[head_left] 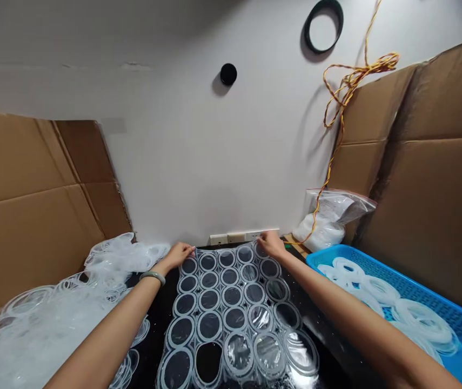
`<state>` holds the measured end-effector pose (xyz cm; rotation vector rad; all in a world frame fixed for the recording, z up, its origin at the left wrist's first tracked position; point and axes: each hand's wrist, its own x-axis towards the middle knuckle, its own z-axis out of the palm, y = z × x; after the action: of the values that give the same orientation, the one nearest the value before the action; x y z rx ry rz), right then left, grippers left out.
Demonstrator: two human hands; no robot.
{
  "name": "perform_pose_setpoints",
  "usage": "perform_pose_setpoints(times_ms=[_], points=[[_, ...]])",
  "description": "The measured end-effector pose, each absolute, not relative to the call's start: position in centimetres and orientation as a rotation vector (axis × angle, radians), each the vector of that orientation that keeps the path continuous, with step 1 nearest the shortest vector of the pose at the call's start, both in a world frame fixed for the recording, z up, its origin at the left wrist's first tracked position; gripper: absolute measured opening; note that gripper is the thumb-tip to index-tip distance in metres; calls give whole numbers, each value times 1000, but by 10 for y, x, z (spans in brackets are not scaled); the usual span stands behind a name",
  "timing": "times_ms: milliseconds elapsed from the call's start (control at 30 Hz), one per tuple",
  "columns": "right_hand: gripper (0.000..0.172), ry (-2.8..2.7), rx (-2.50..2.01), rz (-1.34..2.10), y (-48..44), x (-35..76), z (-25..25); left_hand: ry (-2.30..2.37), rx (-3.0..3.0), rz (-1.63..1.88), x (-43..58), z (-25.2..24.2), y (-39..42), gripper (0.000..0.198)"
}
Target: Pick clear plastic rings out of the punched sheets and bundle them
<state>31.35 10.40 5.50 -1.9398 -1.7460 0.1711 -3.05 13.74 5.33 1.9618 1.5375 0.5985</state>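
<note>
White wall (198, 162) stands in front of the person, and big brown cardboard sheets (429, 216) line the right side; other cardboard (24, 216) lines the left side. Below the wall is a black counter (153, 324), and on it lies the clear sheet of white rings (231, 302). The long axis of this sheet goes from the wall toward the person, and its near end runs out of the view at the bottom. The far edge points to the wall and is close to it. The rings stand in rows, and the black counter shows through most of them.

On the right of the counter is a blue plastic tray (328, 253), and it contains loose coils of white rings (380, 289). On the left, a large heap of clear ring sheets (52, 324) lies against the cardboard and reaches the edge of the counter. A plastic bag (328, 216) with white material inside stands behind the tray, near the wall.

The left hand (178, 255) and the right hand (271, 244) are both at the far edge of the sheet, well apart. Each hand is almost closed and seems to pinch this edge between the fingers and thumb, but how firm is the hold I cannot tell. The right hand is at the far right corner. A pale bangle (153, 277) sits on the left wrist.
</note>
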Motion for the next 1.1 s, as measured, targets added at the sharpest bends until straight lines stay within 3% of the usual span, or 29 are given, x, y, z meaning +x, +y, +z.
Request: perform_pose_setpoints(times_ms=[400,733,1100], points=[[32,-1795,-2113,37,140,309,3,1753,2101,624,-32,-10,182,30],[30,-1822,-2158,25,151,308,3,1833,2094,760,-34,-14,187,25],[30,-1792,-2059,200,159,311,13,1570,1844,990,-41,2,200,28]])
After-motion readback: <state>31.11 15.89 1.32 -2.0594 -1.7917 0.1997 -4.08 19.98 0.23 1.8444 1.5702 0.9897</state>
